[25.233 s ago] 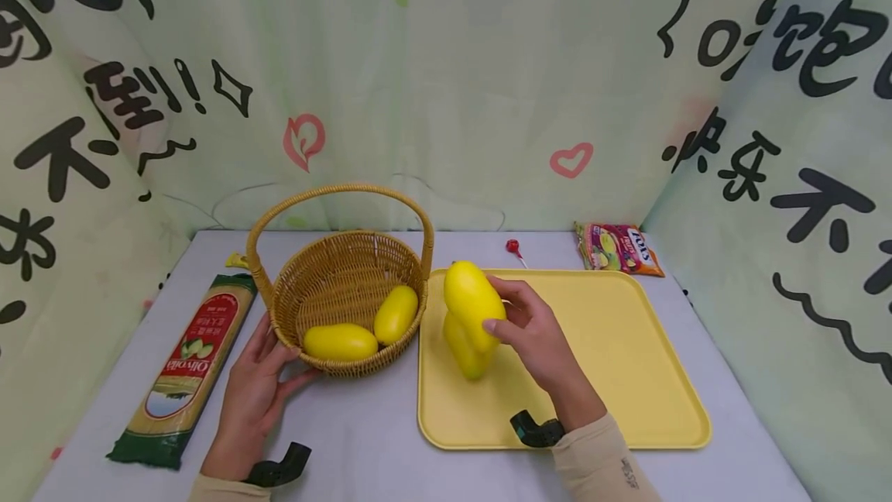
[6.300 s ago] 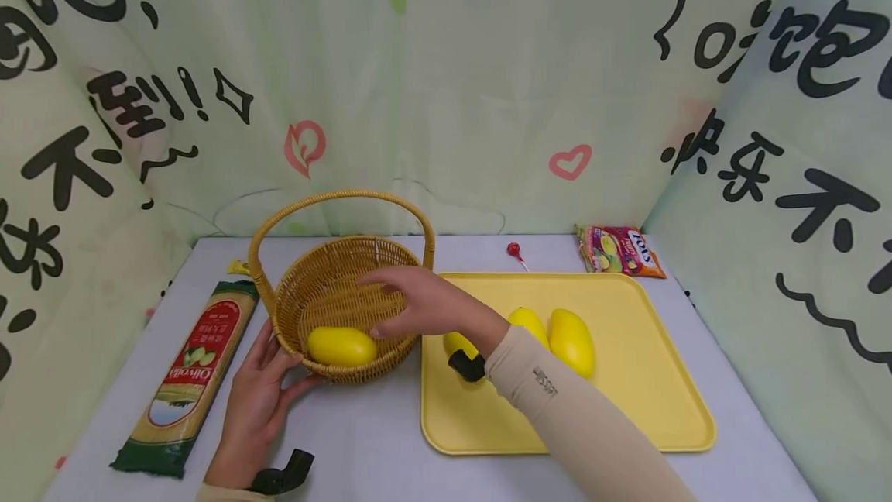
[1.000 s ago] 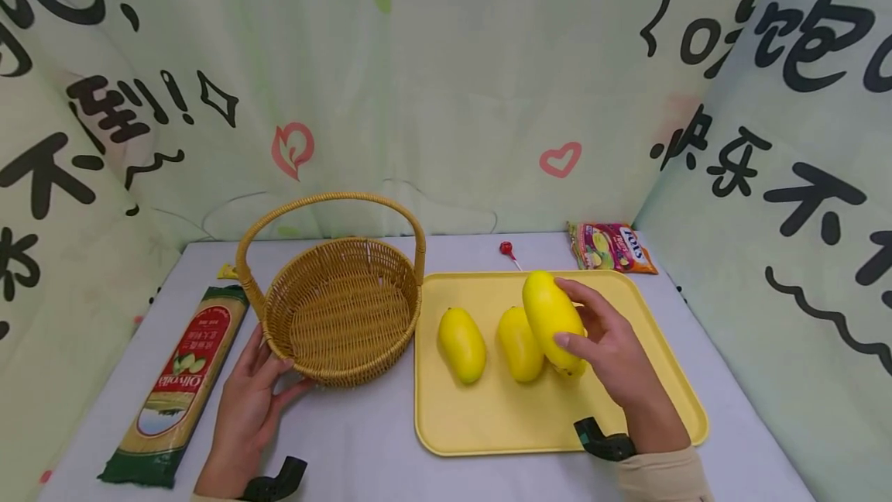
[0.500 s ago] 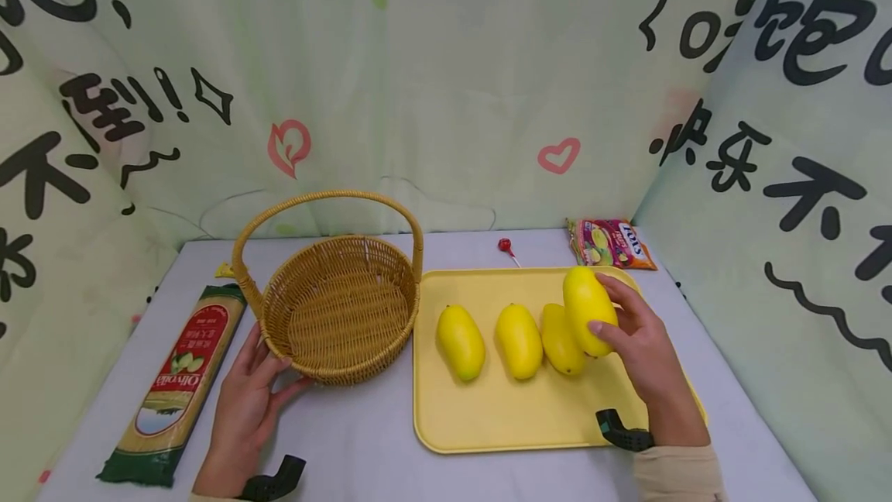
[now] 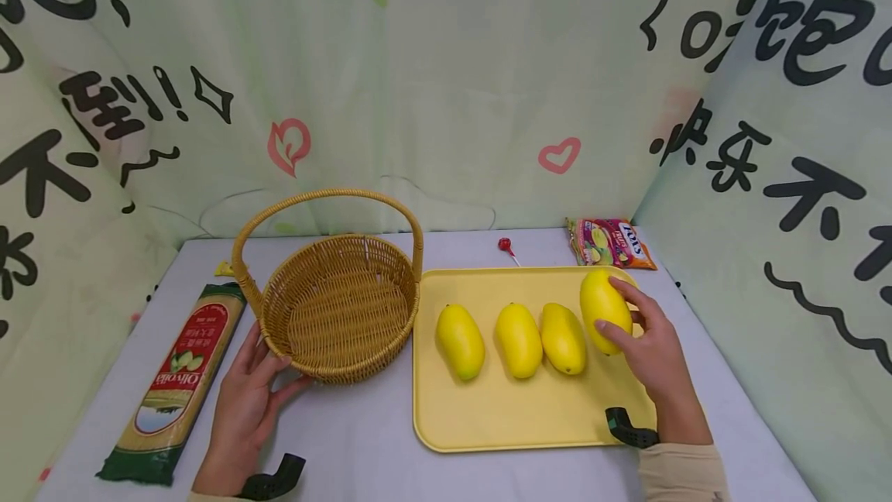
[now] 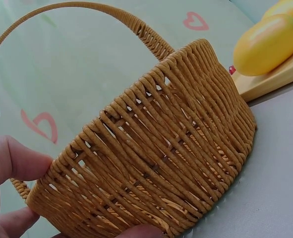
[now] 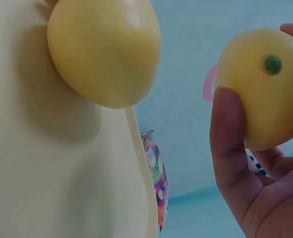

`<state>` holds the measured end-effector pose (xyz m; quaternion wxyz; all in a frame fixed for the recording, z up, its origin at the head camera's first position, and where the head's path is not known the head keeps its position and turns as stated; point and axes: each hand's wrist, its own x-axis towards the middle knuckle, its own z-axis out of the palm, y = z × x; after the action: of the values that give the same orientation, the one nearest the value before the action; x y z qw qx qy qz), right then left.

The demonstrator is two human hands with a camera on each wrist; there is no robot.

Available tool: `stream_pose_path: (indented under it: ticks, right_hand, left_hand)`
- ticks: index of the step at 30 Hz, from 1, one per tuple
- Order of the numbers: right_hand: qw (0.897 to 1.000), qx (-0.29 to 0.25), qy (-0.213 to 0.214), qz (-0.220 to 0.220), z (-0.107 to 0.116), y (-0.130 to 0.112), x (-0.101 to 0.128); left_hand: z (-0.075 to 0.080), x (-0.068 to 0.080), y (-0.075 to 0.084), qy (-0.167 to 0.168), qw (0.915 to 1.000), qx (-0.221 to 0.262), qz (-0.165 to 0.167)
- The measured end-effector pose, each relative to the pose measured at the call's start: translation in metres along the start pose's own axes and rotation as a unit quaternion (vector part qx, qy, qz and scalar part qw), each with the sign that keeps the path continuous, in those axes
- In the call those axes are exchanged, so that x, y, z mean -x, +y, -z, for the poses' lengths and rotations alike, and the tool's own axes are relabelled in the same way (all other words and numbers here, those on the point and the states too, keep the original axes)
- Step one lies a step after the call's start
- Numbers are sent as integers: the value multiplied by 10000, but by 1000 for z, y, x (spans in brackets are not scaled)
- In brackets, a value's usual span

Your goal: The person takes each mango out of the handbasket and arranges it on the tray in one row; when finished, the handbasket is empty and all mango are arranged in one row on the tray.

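My right hand [image 5: 651, 347] holds a yellow mango [image 5: 603, 310] between thumb and fingers over the right part of the yellow tray [image 5: 516, 424]. In the right wrist view this mango [image 7: 270, 99] shows its green stem end, apart from the tray surface. Three other mangoes lie in a row on the tray: one at left [image 5: 461, 342], one in the middle [image 5: 519, 340] and one nearest the held mango [image 5: 564, 338]. My left hand [image 5: 247, 409] grips the near left side of the wicker basket [image 5: 348, 308], whose inside shows bare. In the left wrist view, fingers [image 6: 17, 158] touch the basket's rim.
Left of the basket lies a long pasta packet [image 5: 183, 378], with a small yellow item [image 5: 224, 269] behind it. A red lollipop [image 5: 505, 245] and a colourful candy bag [image 5: 609, 243] lie behind the tray. Printed curtains [image 5: 446, 84] enclose the table.
Earlier the basket held two mangoes, later one; now it holds none, and more mangoes lie on the tray. In the last second my right hand moved right with its mango. The left hand stayed.
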<state>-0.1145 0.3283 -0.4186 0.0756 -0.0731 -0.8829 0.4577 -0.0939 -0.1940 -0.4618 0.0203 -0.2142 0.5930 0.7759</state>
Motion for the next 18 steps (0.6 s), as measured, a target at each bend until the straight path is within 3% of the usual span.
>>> stream_pose_path:
  ticks: [5,12,18]
  right_hand:
    - [9992,389,60,-102,2,5,-1]
    - [9902,1354,239,239,0,15,-4]
    - [9834,1800,226,59,-6,17,-4]
  left_hand:
    - [0,-1,-1,0,10000,9,-14]
    - [1,-1,-1,-16,10000,22,-5]
    - [1,-1,-1,-9,10000,31,30]
